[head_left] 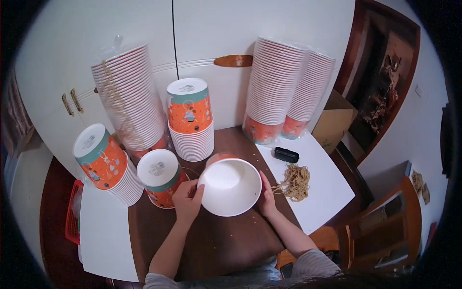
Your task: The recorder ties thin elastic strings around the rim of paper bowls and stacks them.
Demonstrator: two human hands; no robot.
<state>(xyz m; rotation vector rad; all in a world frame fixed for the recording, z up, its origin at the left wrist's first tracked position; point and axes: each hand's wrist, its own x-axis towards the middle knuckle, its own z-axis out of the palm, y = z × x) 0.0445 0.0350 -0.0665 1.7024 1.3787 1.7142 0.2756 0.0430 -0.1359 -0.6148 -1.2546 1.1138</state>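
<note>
Between both hands a large paper bucket (230, 188) is tilted, its white inside facing me. My left hand (188, 198) grips its left rim, with the thumb at the edge. My right hand (266, 195) is held against the bucket's right side, its fingers partly hidden behind the wall. Just left of my left hand stands an upside-down orange and green bucket (159, 168) with a white base. Behind it rises a short nested stack of upturned buckets (191, 120). Another such stack (107, 164) leans at the left.
Tall plastic-wrapped bucket stacks stand at the back left (127, 91) and back right (275, 82). A tangle of tan string (294, 183) and a black case (286, 154) lie on the table's white right part (332, 192). A wooden chair (390, 231) is at the right; a red basket (73, 212) at the left.
</note>
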